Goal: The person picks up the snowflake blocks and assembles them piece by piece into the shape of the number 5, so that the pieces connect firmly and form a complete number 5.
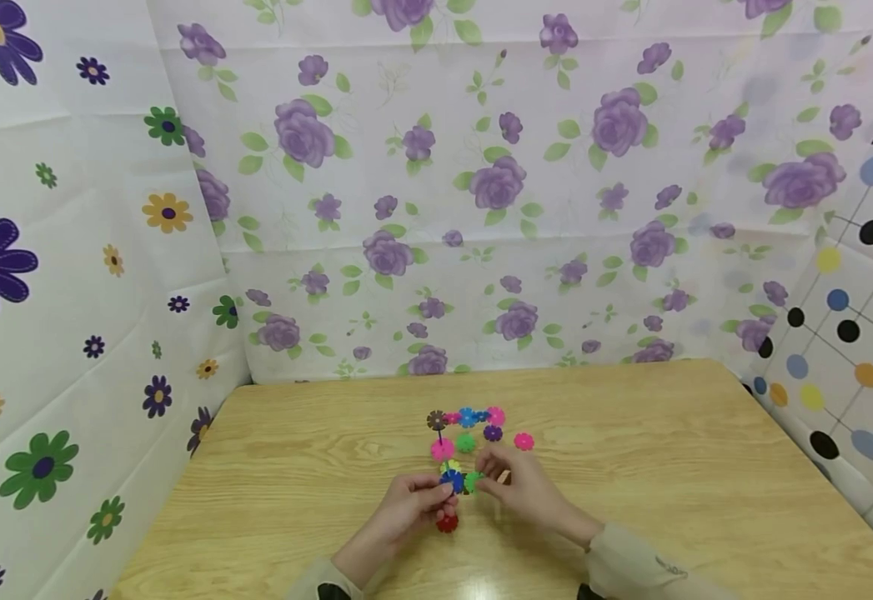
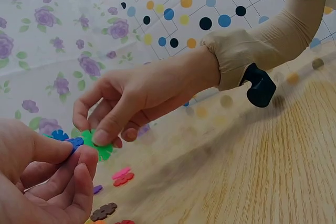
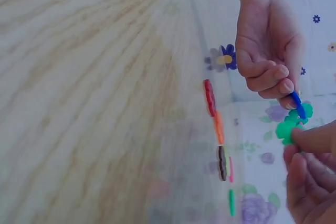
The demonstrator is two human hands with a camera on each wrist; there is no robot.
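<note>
Between the thumb and fingers of my left hand (image 1: 406, 510) is a blue notched plastic disc (image 2: 76, 143), shaped like a flower. My right hand (image 1: 524, 485) pinches a green notched disc (image 2: 100, 148) right beside it. In the right wrist view, the blue disc (image 3: 297, 104) stands edge-on against the green disc (image 3: 286, 129); whether their notches are interlocked I cannot tell. Another blue disc (image 2: 59, 135) shows behind the left fingertips. Just below the left fingers in the head view, a red disc (image 1: 447, 523) lies on the table.
Beyond the hands, more discs lie on the wooden table (image 1: 293, 467): a brown disc (image 1: 437, 420), a light blue disc (image 1: 468, 417), a green disc (image 1: 465, 442), a purple disc (image 1: 492, 433) and several pink ones. Patterned cloth (image 1: 436, 183) hangs behind and at both sides.
</note>
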